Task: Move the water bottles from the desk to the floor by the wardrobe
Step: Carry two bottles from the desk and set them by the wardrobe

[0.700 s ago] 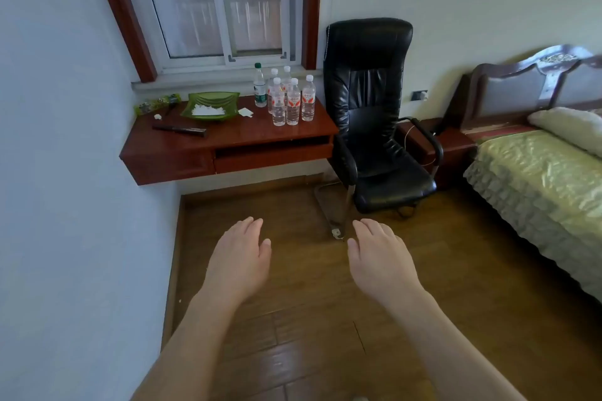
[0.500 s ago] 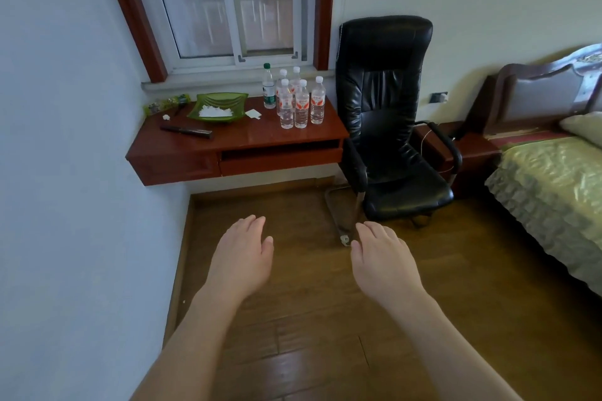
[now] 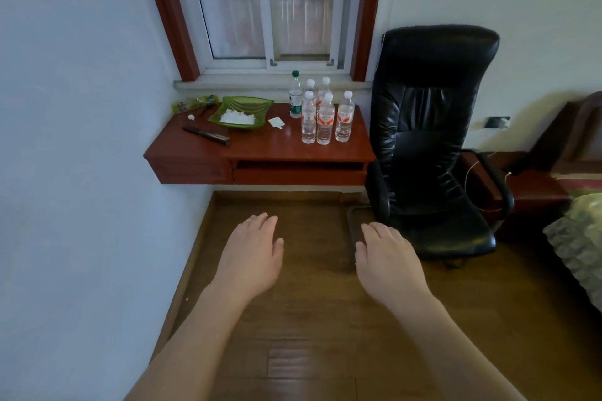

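Several clear water bottles (image 3: pixel 325 120) with white caps and red labels stand upright in a cluster on the right half of the red-brown wall desk (image 3: pixel 260 150). A taller green-capped bottle (image 3: pixel 295 96) stands behind them by the window sill. My left hand (image 3: pixel 252 254) and my right hand (image 3: pixel 386 257) hover palm down over the wooden floor, well short of the desk. Both hold nothing, fingers loosely extended. No wardrobe is in view.
A black office chair (image 3: pixel 430 146) stands right of the desk, close to my right hand. A green dish (image 3: pixel 240 112) with white stuff, a dark flat tool (image 3: pixel 206 135) and a paper scrap lie on the desk's left. A bed edge (image 3: pixel 580 244) is at far right; a wall runs along the left.
The view has moved closer to the desk and turned left, so the desk and bottles look larger and the bed has slid toward the right edge. Both hands stay empty.
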Demonstrator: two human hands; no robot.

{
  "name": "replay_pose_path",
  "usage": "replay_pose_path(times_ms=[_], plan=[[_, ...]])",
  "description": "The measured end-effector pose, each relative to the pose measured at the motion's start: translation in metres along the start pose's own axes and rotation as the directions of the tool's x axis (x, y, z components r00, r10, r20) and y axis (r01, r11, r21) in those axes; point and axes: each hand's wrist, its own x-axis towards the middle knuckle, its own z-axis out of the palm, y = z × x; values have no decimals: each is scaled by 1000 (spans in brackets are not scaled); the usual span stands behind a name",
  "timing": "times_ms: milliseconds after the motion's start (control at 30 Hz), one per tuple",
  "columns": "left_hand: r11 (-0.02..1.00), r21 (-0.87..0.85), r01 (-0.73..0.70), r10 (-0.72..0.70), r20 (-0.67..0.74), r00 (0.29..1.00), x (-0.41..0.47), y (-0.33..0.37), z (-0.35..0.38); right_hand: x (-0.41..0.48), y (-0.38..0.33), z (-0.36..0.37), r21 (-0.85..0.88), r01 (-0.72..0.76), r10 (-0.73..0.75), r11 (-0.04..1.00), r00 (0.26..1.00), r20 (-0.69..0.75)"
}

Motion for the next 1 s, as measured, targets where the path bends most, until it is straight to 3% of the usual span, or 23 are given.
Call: replay_pose_path(times_ms=[267,567,1000], plan=[[1000,-8,4,-4,-8,1000,75,-18,11,86,-17,21,9,66,-66,998,998,17],[992,10,-127,127,-15,992,203,-54,14,193,-56,39,-16,36,-37,999,996,-85],[985,35,-168,167,43,985,343,-68,25,315,-63,58,14,16,-15,1000,998,-66]])
